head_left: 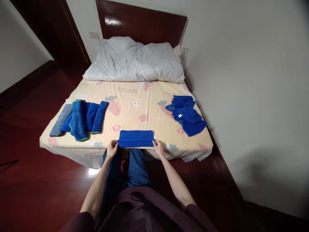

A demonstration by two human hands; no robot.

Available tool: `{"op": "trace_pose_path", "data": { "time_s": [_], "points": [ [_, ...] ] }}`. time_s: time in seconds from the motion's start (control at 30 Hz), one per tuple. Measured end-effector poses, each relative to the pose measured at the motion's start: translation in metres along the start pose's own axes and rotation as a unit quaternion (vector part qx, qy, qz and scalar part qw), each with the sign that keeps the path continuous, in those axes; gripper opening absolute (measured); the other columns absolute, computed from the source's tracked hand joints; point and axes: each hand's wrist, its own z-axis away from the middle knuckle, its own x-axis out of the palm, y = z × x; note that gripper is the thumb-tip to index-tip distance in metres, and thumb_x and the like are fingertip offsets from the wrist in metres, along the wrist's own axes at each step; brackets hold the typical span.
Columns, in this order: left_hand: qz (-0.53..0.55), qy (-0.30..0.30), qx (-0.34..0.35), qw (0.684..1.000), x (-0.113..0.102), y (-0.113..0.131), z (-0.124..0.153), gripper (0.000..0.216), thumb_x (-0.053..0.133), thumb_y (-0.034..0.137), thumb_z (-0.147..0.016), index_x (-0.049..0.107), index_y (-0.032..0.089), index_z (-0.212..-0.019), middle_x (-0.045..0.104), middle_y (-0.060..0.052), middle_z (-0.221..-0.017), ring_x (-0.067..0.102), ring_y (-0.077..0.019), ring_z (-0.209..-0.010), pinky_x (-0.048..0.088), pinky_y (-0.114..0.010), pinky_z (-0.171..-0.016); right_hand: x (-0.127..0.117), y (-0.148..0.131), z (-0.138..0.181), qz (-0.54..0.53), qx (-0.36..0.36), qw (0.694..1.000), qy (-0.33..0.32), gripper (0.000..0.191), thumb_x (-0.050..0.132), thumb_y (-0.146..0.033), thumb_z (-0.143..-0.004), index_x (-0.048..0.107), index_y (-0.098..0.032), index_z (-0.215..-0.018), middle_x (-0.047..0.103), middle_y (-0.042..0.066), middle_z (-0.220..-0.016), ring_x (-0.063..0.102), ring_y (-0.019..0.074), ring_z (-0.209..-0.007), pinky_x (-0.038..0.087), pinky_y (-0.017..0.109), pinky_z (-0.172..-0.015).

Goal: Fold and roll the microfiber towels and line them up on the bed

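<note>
A blue towel [136, 138] lies at the near edge of the bed, its front part folded back over itself in a strip. My left hand [112, 149] pinches the towel's near left corner. At the near right corner, my right hand [158, 147] grips the same folded edge. To the left lie several rolled or folded towels: a grey one [61, 120], a blue-green one with a green edge [79, 120] on top of others, and a narrow blue roll [99, 117]. On the right is a loose heap of crumpled blue towels [187, 115] with a small white tag.
The bed's sheet [135, 112] is pale yellow with carrot and rabbit prints. A bunched white quilt [135, 61] lies below the dark wooden headboard [142, 21]. A white wall [253, 96] runs close along the bed's right side. Dark red floor [48, 187] surrounds the near end.
</note>
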Motion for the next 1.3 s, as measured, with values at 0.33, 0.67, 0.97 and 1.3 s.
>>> {"op": "trace_pose_path", "data": {
  "time_s": [0.33, 0.67, 0.97, 1.3],
  "points": [
    [-0.108, -0.001, 0.078, 0.991, -0.029, 0.011, 0.011, 0.035, 0.049, 0.051, -0.09, 0.065, 0.02, -0.097, 0.07, -0.012, -0.109, 0.072, -0.0225, -0.082, 0.06, -0.036, -0.074, -0.029, 0.001, 0.002, 0.049, 0.042, 0.996, 0.053, 0.03, 0.054, -0.042, -0.092, 0.073, -0.021, -0.101, 0.078, 0.011, -0.097, 0.072, 0.0274, -0.087, 0.057, 0.04, -0.083],
    [-0.206, -0.107, 0.257, 0.938, -0.033, 0.018, 0.037, 0.046, 0.045, 0.034, -0.099, 0.055, 0.023, -0.142, 0.055, -0.009, -0.151, 0.047, -0.0254, -0.144, 0.04, -0.048, -0.121, -0.053, -0.013, 0.027, 0.08, -0.215, 0.971, -0.064, 0.04, 0.05, -0.027, -0.097, 0.066, -0.024, -0.134, 0.063, 0.008, -0.141, 0.054, 0.0268, -0.131, 0.042, 0.046, -0.114],
    [-0.31, -0.147, 0.263, 0.902, 0.014, 0.019, 0.003, 0.071, 0.038, 0.003, -0.081, 0.051, 0.018, -0.149, 0.048, -0.01, -0.156, 0.041, -0.0253, -0.148, 0.031, -0.049, -0.124, -0.016, -0.024, 0.011, 0.129, -0.199, 0.963, -0.128, 0.062, 0.059, -0.016, -0.086, 0.055, -0.026, -0.147, 0.054, 0.006, -0.153, 0.046, 0.031, -0.14, 0.04, 0.054, -0.115],
    [-0.288, -0.138, 0.258, 0.912, -0.001, 0.02, -0.002, 0.063, 0.041, 0.005, -0.08, 0.064, 0.021, -0.136, 0.061, -0.009, -0.144, 0.052, -0.0276, -0.138, 0.039, -0.049, -0.117, -0.033, -0.023, 0.002, 0.062, -0.199, 0.971, -0.117, 0.052, 0.045, -0.007, -0.087, 0.068, -0.024, -0.13, 0.069, 0.006, -0.132, 0.058, 0.024, -0.125, 0.044, 0.046, -0.113]
  ]
}}
